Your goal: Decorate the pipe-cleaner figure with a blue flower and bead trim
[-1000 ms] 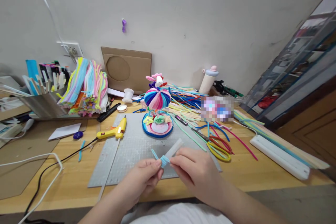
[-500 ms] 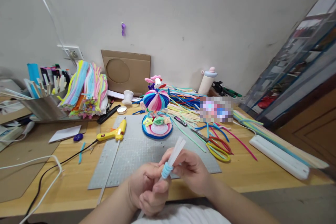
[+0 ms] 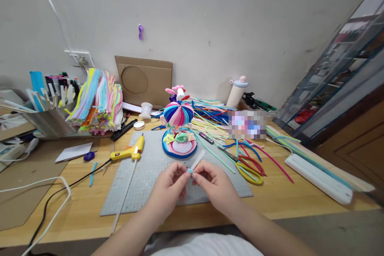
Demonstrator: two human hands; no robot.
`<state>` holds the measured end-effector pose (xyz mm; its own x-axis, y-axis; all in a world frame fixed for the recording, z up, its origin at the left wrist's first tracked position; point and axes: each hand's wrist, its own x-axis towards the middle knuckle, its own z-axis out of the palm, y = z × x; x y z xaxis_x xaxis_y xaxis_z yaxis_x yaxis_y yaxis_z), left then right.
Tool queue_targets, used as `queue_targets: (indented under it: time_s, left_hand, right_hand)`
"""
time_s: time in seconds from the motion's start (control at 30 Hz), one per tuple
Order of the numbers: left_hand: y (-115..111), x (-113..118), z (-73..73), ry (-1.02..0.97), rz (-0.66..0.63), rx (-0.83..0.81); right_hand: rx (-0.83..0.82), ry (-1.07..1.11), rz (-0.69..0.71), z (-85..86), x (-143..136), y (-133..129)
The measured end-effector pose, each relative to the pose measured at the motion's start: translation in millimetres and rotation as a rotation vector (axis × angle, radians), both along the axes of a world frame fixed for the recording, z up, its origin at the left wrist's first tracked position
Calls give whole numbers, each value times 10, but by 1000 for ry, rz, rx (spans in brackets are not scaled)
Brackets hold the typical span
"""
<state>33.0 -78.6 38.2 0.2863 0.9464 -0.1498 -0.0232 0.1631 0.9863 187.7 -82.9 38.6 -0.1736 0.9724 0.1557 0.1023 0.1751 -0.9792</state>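
Note:
My left hand (image 3: 171, 182) and my right hand (image 3: 210, 178) meet above the front of the grey cutting mat (image 3: 144, 184). Between their fingertips both pinch a light blue coil (image 3: 190, 171) wound around a translucent white stick (image 3: 198, 159). The stick's upper end points up and to the right; its lower part is hidden by my fingers. Just beyond stands a striped pink, blue and white ornament (image 3: 179, 113) on a round base with a blue rim (image 3: 180, 155). A yellow glue gun (image 3: 129, 152) lies at the mat's left side.
Scissors with red and yellow handles (image 3: 250, 173) lie at the mat's right, among loose pipe cleaners (image 3: 276, 160). Farther right is a white power strip (image 3: 319, 178). Bundled pipe cleaners (image 3: 96, 104) and a metal holder (image 3: 51, 122) stand back left; a bottle (image 3: 237, 94) stands behind.
Both hands have moved up and forward over the mat with the stick. My left hand has shifted from gripping around the stick to pinching the coil, and less of the coil shows.

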Motion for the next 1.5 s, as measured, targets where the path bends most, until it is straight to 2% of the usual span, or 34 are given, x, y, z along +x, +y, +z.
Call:
queue_targets:
  time_s: [0.07,0.2,0.27,0.43,0.57,0.67,0.8,0.97,1.07,1.23,1.37,1.5]
  left_hand:
    - [39,6,10,37,15,43]
    - [75,13,62,-13,2,12]
    - [69,21,82,-22,3,5]
    - [52,36,81,-93,-3,-92]
    - [49,40,78,-187,-13,-187]
    - [42,44,76,-260,-8,-220]
    - [36,51,82,-335,-24,-260]
    - [28,76,114,-445,-43,-299]
    - [11,100,116,-461,-22,-287]
    - [-13,145,88,-452,10,-237]
    - [-18,185,55,-434,32,-210]
    - [-24,207,6,-346,70,-171]
  right_hand:
    - [-48,27,13,-7,-9,28]
    - [-125,100,93,35,3,70]
    - [-89,52,128,89,33,78]
    - [58,-227,168,263,132,79]
    - [130,-295,170,316,157,77]
    - [184,-284,127,245,138,65]
    - [189,-176,95,59,100,36]
    - [254,-55,116,-110,46,-18]
    - [318,-15,110,-149,14,-34]
    - [427,-22,-39,-208,-26,-28]
    - [400,-118,-142,-238,-43,-40]
    - [325,-139,-137,-214,-81,-55]
